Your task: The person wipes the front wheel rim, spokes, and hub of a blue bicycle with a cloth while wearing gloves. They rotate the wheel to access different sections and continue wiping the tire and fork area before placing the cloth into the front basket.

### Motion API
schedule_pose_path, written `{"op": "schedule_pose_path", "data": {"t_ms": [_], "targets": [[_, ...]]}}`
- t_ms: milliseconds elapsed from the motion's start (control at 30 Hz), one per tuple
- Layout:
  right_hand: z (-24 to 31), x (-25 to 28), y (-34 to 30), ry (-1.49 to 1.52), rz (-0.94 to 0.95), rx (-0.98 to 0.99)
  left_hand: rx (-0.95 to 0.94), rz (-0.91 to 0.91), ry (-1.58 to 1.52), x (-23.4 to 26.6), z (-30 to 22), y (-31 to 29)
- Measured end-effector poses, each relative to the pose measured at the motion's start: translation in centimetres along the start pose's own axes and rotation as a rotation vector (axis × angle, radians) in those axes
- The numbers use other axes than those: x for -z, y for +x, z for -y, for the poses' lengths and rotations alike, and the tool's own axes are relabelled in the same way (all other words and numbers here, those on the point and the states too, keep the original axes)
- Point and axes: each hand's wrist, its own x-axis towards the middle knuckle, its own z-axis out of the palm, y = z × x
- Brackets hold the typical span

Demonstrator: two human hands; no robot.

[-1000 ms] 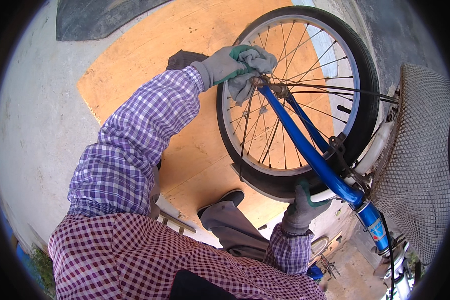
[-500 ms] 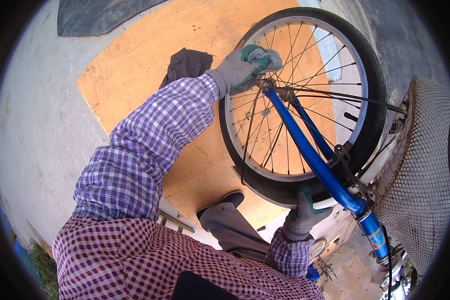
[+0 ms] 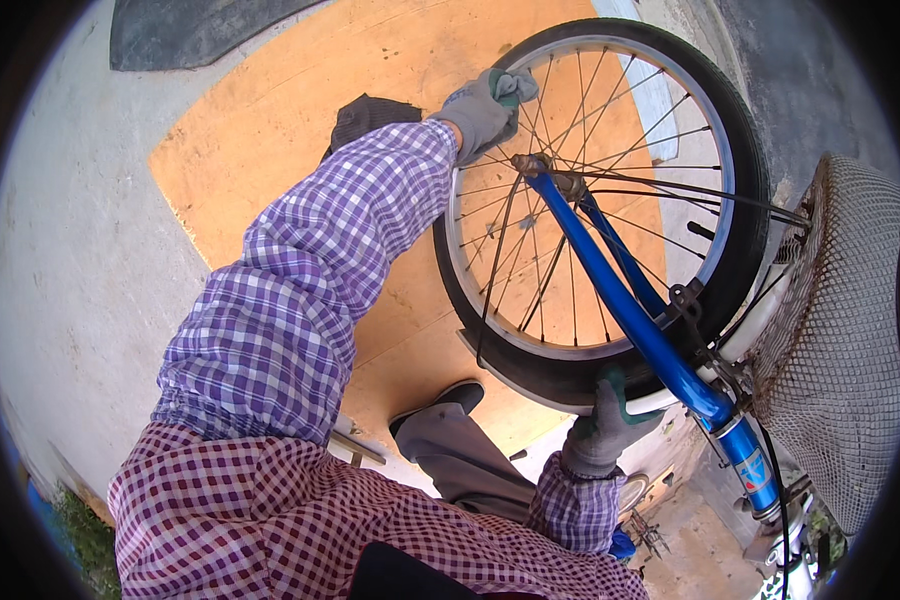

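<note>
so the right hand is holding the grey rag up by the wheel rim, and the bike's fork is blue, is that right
Not quite: the head view shows the left hand holding the grey rag up by the wheel rim. The right hand is lower down, at the tyre. The fork is indeed blue.
</note>
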Motion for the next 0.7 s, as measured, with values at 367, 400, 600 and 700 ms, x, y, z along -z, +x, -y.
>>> {"op": "schedule_pose_path", "data": {"t_ms": [367, 400, 600, 700], "targets": [[-2.0, 4.1, 1.4, -0.009, 0.037, 0.069, -0.22, 0.208, -0.196, -3.9, 1.2, -9.0], [-2.2, 4.0, 1.2, 0.038, 0.054, 0.047, -0.224, 0.246, -0.206, -4.1, 1.7, -8.9], [-2.5, 2.9, -0.3, 0.006, 0.055, 0.018, -0.327, 0.522, 0.039, -0.6, 4.4, -6.2], [-1.9, 2.9, -0.5, -0.017, 0.049, 0.023, -0.367, 0.588, 0.16, -0.3, 4.6, -3.6]]}}
